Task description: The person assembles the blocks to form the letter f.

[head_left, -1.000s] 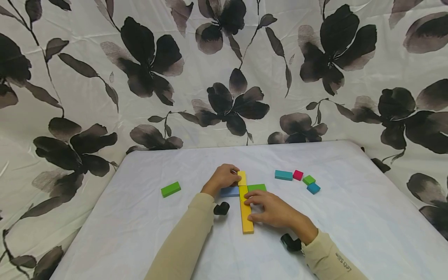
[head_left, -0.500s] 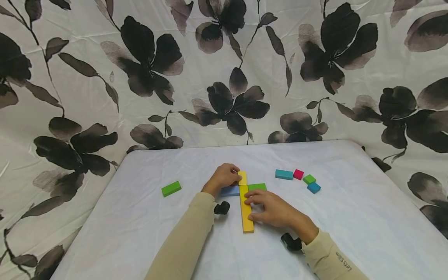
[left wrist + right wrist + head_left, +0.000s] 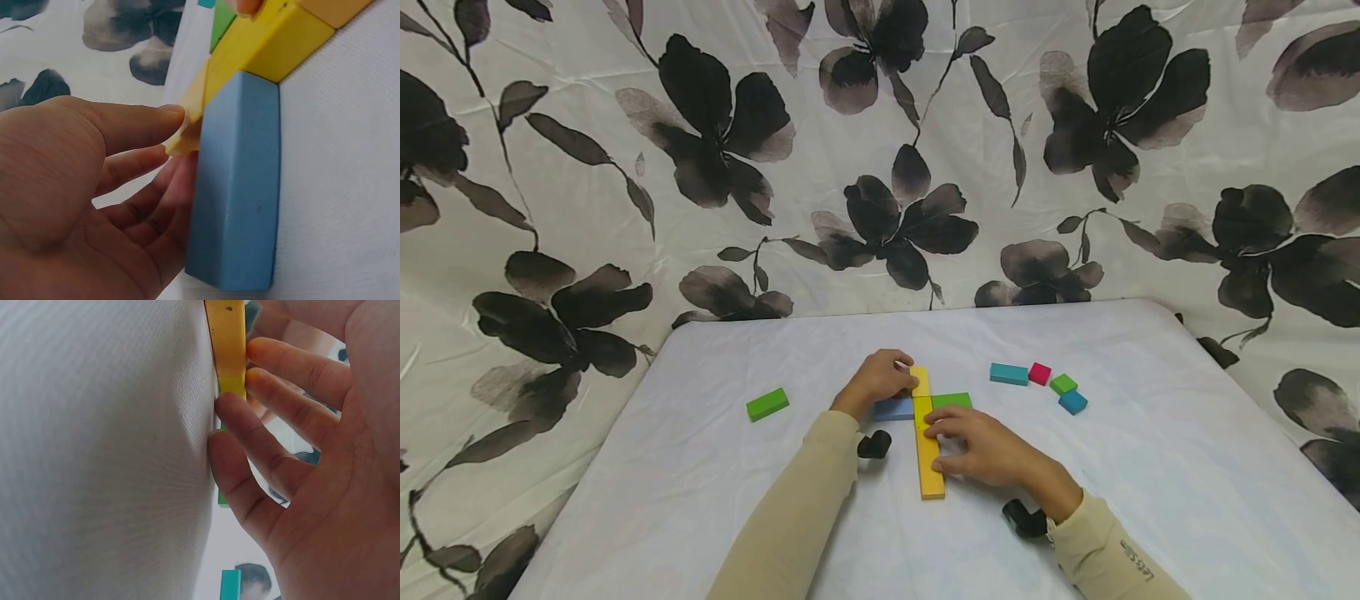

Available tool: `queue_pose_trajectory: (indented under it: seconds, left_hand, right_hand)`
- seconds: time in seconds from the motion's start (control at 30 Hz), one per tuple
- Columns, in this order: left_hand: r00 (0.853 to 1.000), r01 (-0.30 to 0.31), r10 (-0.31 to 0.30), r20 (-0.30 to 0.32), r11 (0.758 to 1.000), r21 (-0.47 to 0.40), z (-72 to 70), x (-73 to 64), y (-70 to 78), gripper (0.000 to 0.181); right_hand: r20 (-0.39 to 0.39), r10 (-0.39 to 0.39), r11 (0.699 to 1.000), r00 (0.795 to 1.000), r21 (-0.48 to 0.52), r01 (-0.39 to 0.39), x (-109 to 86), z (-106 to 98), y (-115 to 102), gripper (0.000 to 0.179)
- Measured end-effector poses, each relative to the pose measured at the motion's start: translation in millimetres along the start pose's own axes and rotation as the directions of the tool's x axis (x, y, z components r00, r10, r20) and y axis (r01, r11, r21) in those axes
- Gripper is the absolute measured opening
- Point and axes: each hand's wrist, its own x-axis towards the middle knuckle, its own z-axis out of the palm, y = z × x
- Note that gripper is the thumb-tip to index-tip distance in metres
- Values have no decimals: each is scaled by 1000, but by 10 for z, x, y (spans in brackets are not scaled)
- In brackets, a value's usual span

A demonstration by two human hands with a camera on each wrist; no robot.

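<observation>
Head view, clock centred on long yellow strip [image 3: 929,467], which lies on white-covered table [image 3: 700,517]. Strip perhaps two blocks end to end; right hand [image 3: 988,450] partly hides it. Short yellow block [image 3: 919,382] at 12 o'clock, pinched by left hand [image 3: 877,378] between thumb and fingers. Right hand loosely spread, fingertips touching strip, no grip. Blue block [image 3: 893,410] beside strip at 10, long green block [image 3: 951,401] at 1. Teal block [image 3: 1008,374], red block [image 3: 1039,374] at 2, lone green block [image 3: 767,405] well apart, between 9 and 10.
</observation>
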Motion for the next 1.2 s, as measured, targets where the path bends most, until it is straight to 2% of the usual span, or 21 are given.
queue_pose_trajectory:
  seconds: [0.2,0.43,0.87,1.2]
  left_hand:
    - [1000,-4,5,18,999,-48,-65,-39,-35,42]
    - [999,-34,33,-6,997,-68,-140,-72,-150,37]
    - [994,-70,62,-93,994,-88,-187,-306,-283,36]
    - [985,-97,83,-152,992,-85,-220,-420,-354,34]
  right_hand:
    - [5,8,1000,1000,5,-8,-8,8,1,39]
    - [4,9,1000,1000,1,-9,-14,9,3,38]
    - [-1,12,1000,1000,-5,-12,-13,4,4,38]
    - [1,6,1000,1000,-8,-6,-4,-2,2,38]
